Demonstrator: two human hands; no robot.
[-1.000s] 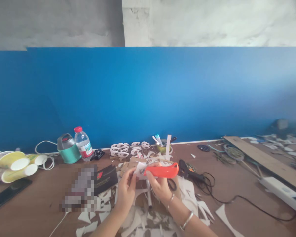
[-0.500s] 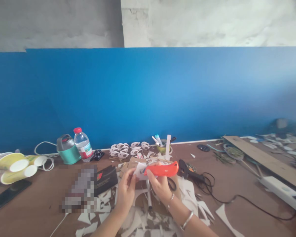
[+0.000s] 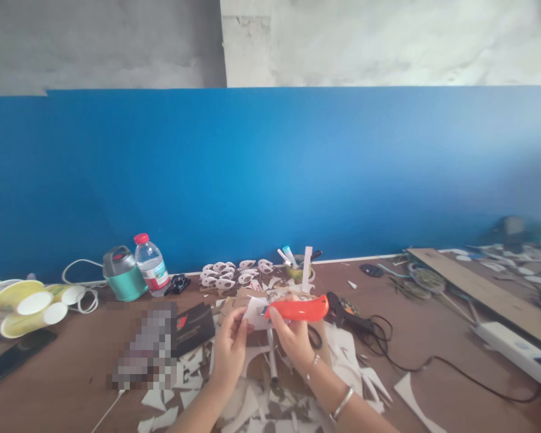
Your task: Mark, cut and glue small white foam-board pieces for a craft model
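Note:
My left hand (image 3: 232,344) pinches the left edge of a small white paper piece (image 3: 254,313), held up over the scraps. In my right hand (image 3: 293,341) is an orange utility knife (image 3: 301,308), its blade end against the right part of the white piece. The fingers of the right hand partly hide where blade and paper meet. Below both hands lie many white paper offcuts (image 3: 247,403) and a silver pen-like stick (image 3: 273,361). Beyond them sit several white leaf-shaped cutouts (image 3: 225,273), each with a dark hole.
To the left stand a water bottle (image 3: 151,264), a teal container (image 3: 125,273) and stacked paper cups (image 3: 31,300). A black box (image 3: 196,329) lies near the left hand. On the right are a black glue gun (image 3: 349,316) with its cord, a power strip (image 3: 516,355) and a long board (image 3: 478,294).
The orange knife has shifted very slightly to the right, its handle end a little lower. Both hands stay in nearly the same place, still holding the paper and the knife.

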